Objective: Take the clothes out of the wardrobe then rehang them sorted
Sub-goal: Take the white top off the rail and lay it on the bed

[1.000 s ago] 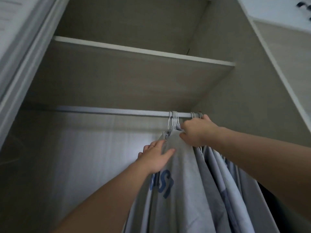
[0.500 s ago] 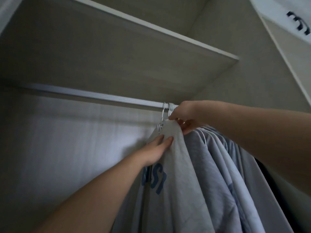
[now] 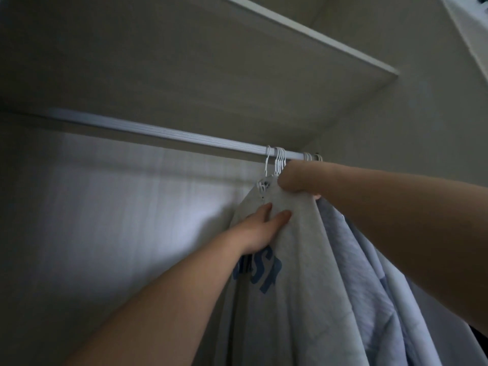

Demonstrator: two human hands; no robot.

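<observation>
Dropping from the rod (image 3: 158, 133), my right hand (image 3: 295, 178) now clutches the shirt (image 3: 290, 286) top under the hangers (image 3: 278, 159); my left hand (image 3: 260, 228), at seven o'clock of it, presses flat fingers (image 3: 284, 215) on the fabric. Lifting off seems next.

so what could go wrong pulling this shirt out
The white hanger hooks sit bunched on the rail, so lifting one with the right hand could snag its neighbours and drag the blue garments off. The left hand only rests on the grey shirt, which might slide off its hanger.
</observation>
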